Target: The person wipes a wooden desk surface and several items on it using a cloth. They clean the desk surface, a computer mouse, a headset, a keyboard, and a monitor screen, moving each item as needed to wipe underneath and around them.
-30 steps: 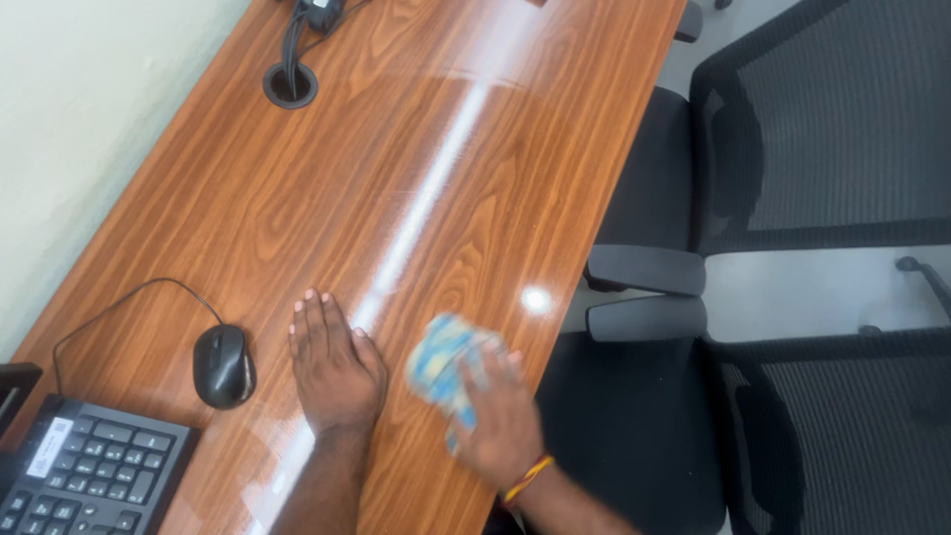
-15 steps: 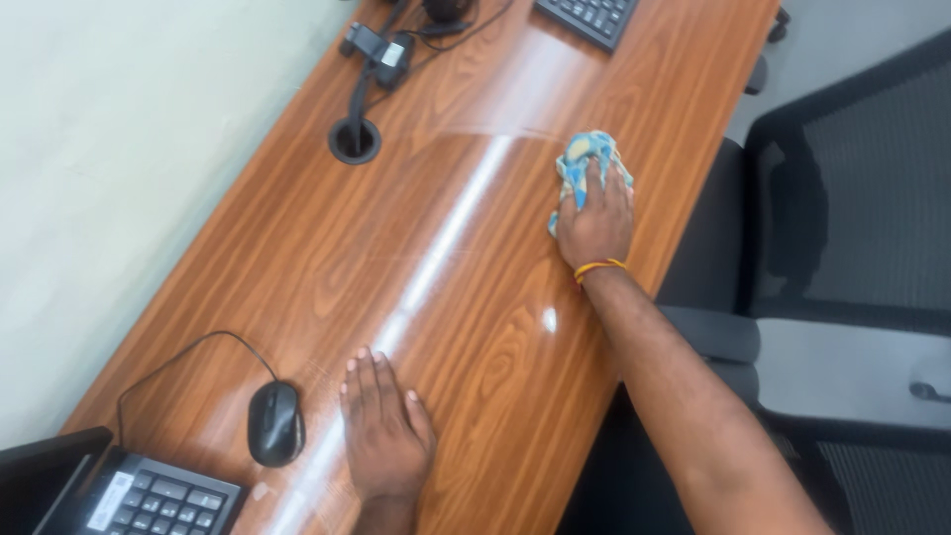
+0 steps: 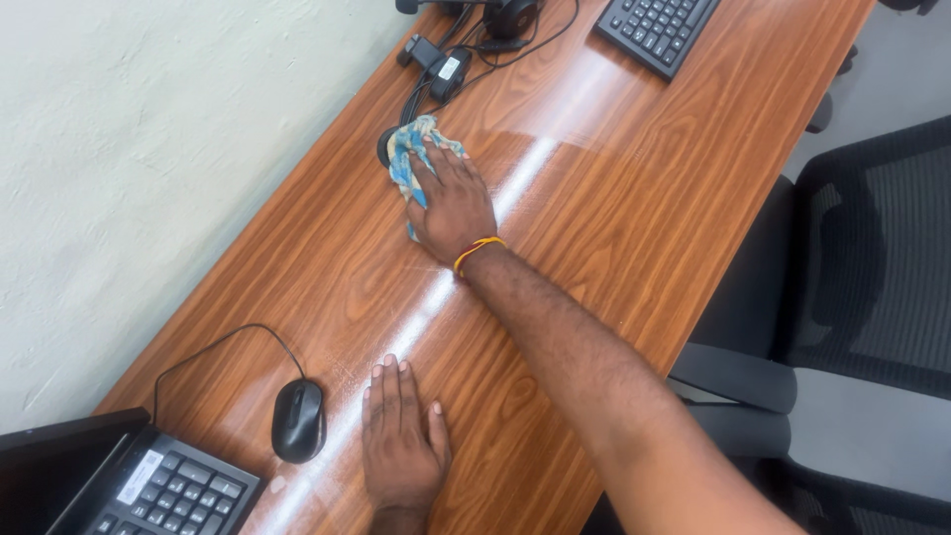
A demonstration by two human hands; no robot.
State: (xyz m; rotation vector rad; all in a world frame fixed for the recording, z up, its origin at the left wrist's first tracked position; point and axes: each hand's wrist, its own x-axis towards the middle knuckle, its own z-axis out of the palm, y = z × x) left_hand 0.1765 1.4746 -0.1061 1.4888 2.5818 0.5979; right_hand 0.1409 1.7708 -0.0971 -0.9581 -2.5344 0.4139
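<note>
My right hand point(image 3: 454, 203) presses a crumpled blue and white cloth point(image 3: 408, 156) flat on the wooden desk point(image 3: 614, 198), far out by the wall side next to a round cable hole. A yellow and red thread band circles that wrist. My left hand point(image 3: 400, 438) rests palm down with fingers together on the desk near me, holding nothing, just right of a black mouse point(image 3: 297, 420).
A black keypad point(image 3: 168, 491) and a dark screen corner point(image 3: 59, 446) sit at the near left. A black keyboard point(image 3: 656, 28), headset point(image 3: 503, 14) and cables lie at the far end. Black mesh office chairs point(image 3: 862, 287) stand along the desk's right edge. A pale wall runs on the left.
My right hand has swept the cloth from the near edge out along the desk, then across to the wall side by the cable hole. My left hand stayed planted by the mouse.
</note>
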